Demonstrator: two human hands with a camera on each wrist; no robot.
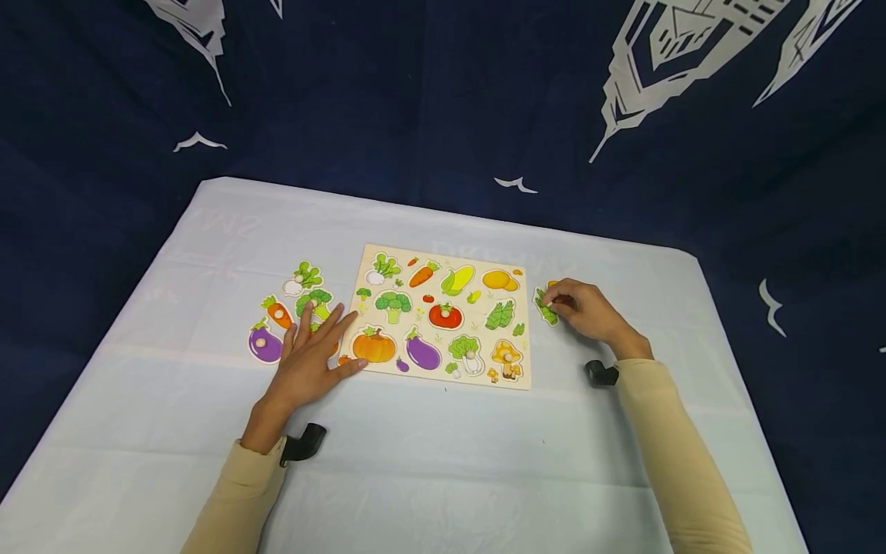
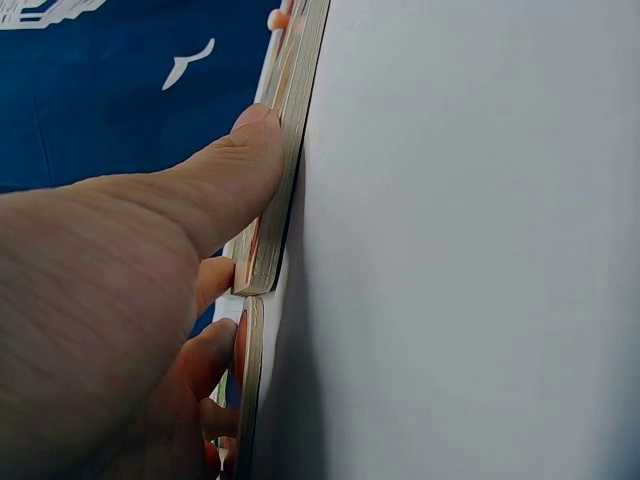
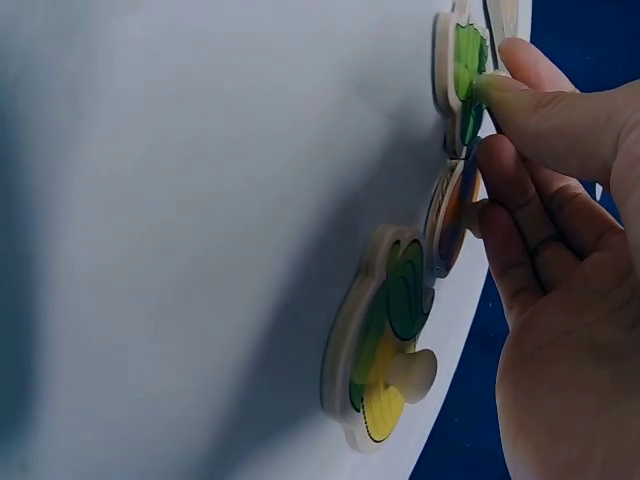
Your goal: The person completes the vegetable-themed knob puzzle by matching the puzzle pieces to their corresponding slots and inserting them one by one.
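Note:
A wooden vegetable puzzle board (image 1: pixel 443 265) lies on the table. The left hand (image 1: pixel 308 365) spreads over its lower left corner, the thumb (image 2: pixel 240 160) resting on the board's edge and the other fingers extended over loose pieces beside it. Just off the board's right side, the right hand (image 1: pixel 584 312) pinches a green vegetable puzzle piece (image 1: pixel 544 308) with thumb and forefinger; the fingertips hide its knob. Close by the right hand are an orange piece (image 3: pixel 452 220) and a corn piece (image 3: pixel 385 350) with a pale knob. Knobs show on the board's tomato (image 1: pixel 445 315) and bok choy (image 1: pixel 466 350).
Left of the board lie knobbed pieces: a radish (image 1: pixel 302 278), a broccoli (image 1: pixel 318 298), a carrot (image 1: pixel 278 312) and an eggplant (image 1: pixel 264 342), some partly under the left hand. A white cloth (image 1: pixel 450 477) covers the table. Dark blue fabric (image 1: pixel 415 100) hangs behind.

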